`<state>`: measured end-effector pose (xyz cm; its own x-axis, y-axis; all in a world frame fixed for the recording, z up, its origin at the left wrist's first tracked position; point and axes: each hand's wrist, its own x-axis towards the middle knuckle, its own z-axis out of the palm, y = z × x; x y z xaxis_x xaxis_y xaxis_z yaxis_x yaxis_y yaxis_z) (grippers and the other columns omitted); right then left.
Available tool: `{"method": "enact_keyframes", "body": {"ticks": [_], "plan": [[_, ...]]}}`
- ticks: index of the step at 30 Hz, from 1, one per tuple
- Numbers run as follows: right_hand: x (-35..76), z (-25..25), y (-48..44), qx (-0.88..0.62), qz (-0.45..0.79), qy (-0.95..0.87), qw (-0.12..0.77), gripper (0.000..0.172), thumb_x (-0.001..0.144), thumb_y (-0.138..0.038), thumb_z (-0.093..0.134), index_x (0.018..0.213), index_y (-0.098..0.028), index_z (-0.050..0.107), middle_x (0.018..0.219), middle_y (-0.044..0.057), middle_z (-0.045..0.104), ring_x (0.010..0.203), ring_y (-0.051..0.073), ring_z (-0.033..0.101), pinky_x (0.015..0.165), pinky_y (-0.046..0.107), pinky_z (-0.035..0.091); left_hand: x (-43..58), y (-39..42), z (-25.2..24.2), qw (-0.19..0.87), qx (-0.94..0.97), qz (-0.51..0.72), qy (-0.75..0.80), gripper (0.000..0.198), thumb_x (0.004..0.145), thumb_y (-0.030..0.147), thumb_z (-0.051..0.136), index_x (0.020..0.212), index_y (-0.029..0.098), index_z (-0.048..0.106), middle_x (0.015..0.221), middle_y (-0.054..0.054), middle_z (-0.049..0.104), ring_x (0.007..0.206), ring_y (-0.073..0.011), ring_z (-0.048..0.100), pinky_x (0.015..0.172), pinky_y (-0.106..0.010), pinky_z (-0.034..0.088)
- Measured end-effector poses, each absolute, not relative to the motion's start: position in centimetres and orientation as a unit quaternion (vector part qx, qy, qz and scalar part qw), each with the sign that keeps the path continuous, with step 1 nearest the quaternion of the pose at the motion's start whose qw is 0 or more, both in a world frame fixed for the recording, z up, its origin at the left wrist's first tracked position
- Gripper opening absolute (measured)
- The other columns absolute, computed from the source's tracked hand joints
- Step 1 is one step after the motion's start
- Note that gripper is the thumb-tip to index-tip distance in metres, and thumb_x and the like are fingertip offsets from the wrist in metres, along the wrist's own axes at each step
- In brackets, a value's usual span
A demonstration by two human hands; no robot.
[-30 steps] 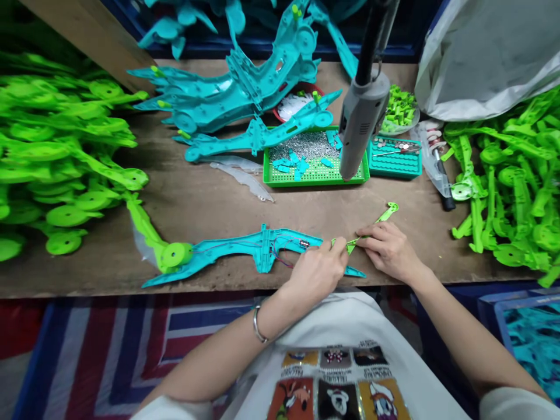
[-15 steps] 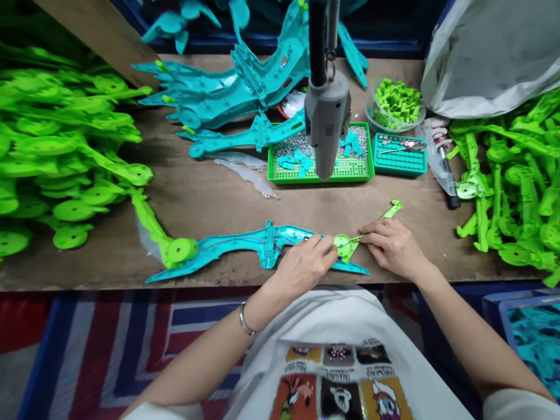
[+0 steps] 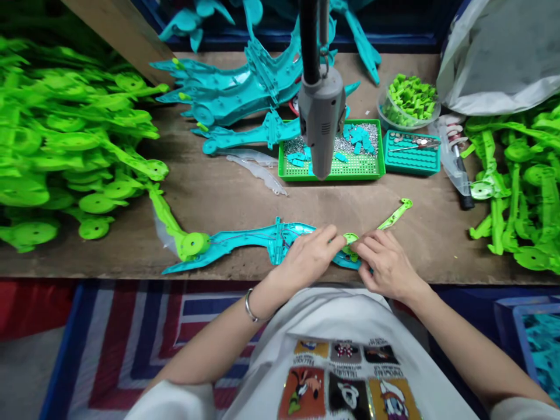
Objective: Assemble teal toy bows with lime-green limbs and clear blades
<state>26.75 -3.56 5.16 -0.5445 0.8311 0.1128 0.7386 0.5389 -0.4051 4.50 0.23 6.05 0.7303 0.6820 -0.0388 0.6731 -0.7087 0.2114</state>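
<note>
A long teal plastic shell, shaped like a toy bow's body, lies along the front of the table with a thin dark wire along its inside. Lime-green arms are at both its ends: the left arm has a round hub, and the right arm slants up and away. My left hand rests over the shell's right part, fingers curled together beside the green disc. From the other side, my right hand covers part of the right arm, its fingers pinched close to the disc. What either set of fingertips grips is hidden.
A grey electric screwdriver hangs over the table. Behind it stand a green tray of screws and teal pieces, a teal box and a tub of green clips. Green parts pile up left and right; teal shells lie behind.
My right hand has moved in towards the disc and lower, closer to my left hand, uncovering more of the right arm. The view has shifted slightly.
</note>
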Motion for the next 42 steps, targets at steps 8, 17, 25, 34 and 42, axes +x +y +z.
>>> {"method": "enact_keyframes", "body": {"ticks": [8,17,25,34,42], "plan": [[26.5,5.4,-3.4,-0.464,0.145,-0.864,0.129,0.044,0.081,-0.016,0.057,0.125,-0.016,0.064,0.091,0.007,0.066,0.095,0.026,0.050,0.086,0.041,0.034,5.5,0.4,6.4,0.157,0.851,0.023,0.501,0.017,0.102,0.023,0.045,0.094,0.020,0.060,0.097,-0.004,0.060,0.081,-0.0179,0.061,0.062,-0.031,0.039],[25.7,6.5,-3.0,-0.458,0.131,-0.877,0.056,0.051,0.085,-0.022,0.056,0.136,-0.020,0.059,0.095,0.007,0.066,0.095,0.026,0.048,0.085,0.043,0.029,4.8,0.1,7.8,0.163,0.883,-0.034,0.439,0.027,0.103,0.022,0.040,0.089,0.017,0.064,0.103,-0.007,0.057,0.079,-0.0169,0.060,0.061,-0.030,0.040],[25.2,7.1,-2.6,-0.437,0.107,-0.893,0.018,0.053,0.085,-0.025,0.059,0.138,-0.028,0.061,0.097,0.009,0.063,0.091,0.026,0.045,0.089,0.046,0.028,2.3,0.4,7.6,0.230,0.862,0.018,0.451,0.025,0.103,0.019,0.041,0.095,0.016,0.065,0.091,-0.005,0.057,0.081,-0.0166,0.060,0.071,-0.028,0.045],[25.4,7.1,-2.3,-0.427,0.119,-0.896,0.030,0.051,0.085,-0.019,0.058,0.135,-0.025,0.060,0.100,0.008,0.064,0.097,0.027,0.048,0.107,0.049,0.026,2.1,1.6,8.1,0.227,0.876,-0.009,0.425,0.026,0.100,0.015,0.042,0.088,0.016,0.065,0.086,-0.006,0.057,0.073,-0.0165,0.057,0.070,-0.028,0.044],[24.8,7.1,-2.3,-0.433,0.090,-0.897,0.006,0.056,0.087,-0.022,0.060,0.142,-0.030,0.057,0.097,0.009,0.058,0.095,0.028,0.046,0.109,0.052,0.027,2.7,2.2,7.8,0.244,0.857,0.033,0.454,0.020,0.096,0.015,0.049,0.085,0.016,0.066,0.088,-0.006,0.060,0.077,-0.0167,0.061,0.070,-0.028,0.044]]}}
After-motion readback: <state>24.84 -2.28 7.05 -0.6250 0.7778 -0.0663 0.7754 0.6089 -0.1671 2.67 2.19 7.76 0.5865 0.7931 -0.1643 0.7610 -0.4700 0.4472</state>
